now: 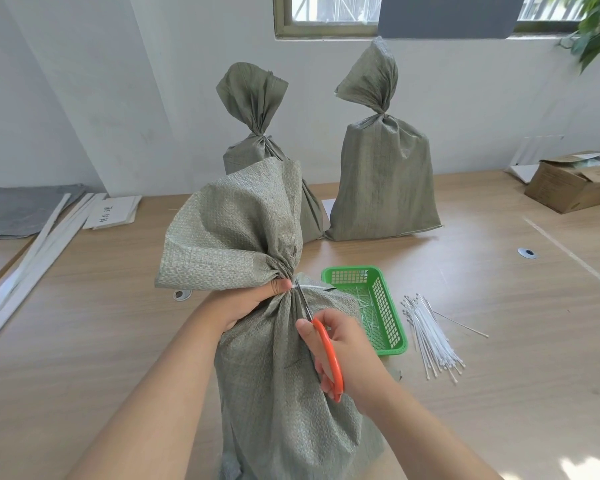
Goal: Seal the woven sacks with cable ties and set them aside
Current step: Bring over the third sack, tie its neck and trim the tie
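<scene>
A grey-green woven sack (278, 375) stands upright in front of me on the wooden table (499, 306), its neck gathered and cinched by a white cable tie (310, 287) whose tail sticks out to the right. My left hand (250, 301) grips the bunched neck just left of the tie. My right hand (343, 355) holds orange-handled scissors (326, 348), their blades at the tie's tail close to the neck. Two more tied sacks stand at the back: one (257, 140) partly hidden behind the front sack, the other (381, 178) to its right.
A green plastic basket (388, 327) with cut tie ends sits right of the sack. Beside it lies a bundle of white cable ties (433, 334). A cardboard box (575, 185) is at the far right. White strips (32, 258) and papers lie left.
</scene>
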Demonstrator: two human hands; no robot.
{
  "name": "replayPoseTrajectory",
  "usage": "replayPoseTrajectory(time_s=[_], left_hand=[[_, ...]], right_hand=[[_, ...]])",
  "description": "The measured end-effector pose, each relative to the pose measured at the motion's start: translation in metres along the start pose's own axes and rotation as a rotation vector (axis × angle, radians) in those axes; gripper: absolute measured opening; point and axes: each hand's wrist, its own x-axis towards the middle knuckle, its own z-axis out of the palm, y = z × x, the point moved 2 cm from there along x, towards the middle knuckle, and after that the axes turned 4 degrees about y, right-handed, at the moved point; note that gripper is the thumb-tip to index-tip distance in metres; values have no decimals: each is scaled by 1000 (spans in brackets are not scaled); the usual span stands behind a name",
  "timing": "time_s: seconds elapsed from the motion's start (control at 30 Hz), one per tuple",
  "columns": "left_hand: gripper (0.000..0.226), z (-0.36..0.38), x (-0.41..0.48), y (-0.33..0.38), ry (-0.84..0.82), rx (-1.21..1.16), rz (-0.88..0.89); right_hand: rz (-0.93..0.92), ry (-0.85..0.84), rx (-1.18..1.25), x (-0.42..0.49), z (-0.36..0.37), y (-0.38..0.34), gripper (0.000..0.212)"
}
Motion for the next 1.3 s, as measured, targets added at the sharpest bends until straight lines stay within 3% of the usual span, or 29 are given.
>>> replayPoseTrajectory(time_s=[0.2, 0.33, 0.47, 0.53, 0.6, 0.73, 0.83, 0.97, 1.3], left_hand=[[104, 2, -2, 1, -4, -1, -6], [76, 4, -2, 1, 10, -15, 8], [97, 3, -4, 0, 21, -11, 34], [91, 3, -4, 1, 32, -2, 31], [80, 0, -4, -1, 51, -4, 7], [107, -5, -1, -6, 61, -19, -17], [108, -9, 2, -5, 78, -7, -28], [115, -12, 7, -6, 112, -40, -28], [104, -11, 2, -5, 122, -71, 3]], right_hand=[[-42, 20, 10, -3, 0, -1, 27], [-50, 45, 26, -4, -3, -2, 26], [-95, 53, 23, -6, -6, 1, 26], [-120, 89, 3, -5, -12, 2, 24], [-160, 159, -68, -1, -24, 5, 21], [-214, 291, -332, 9, -55, 16, 21], [-230, 378, -607, 18, -76, 29, 18], [-107, 403, -878, 26, -96, 68, 25], [277, 172, -946, 27, -108, 200, 18]])
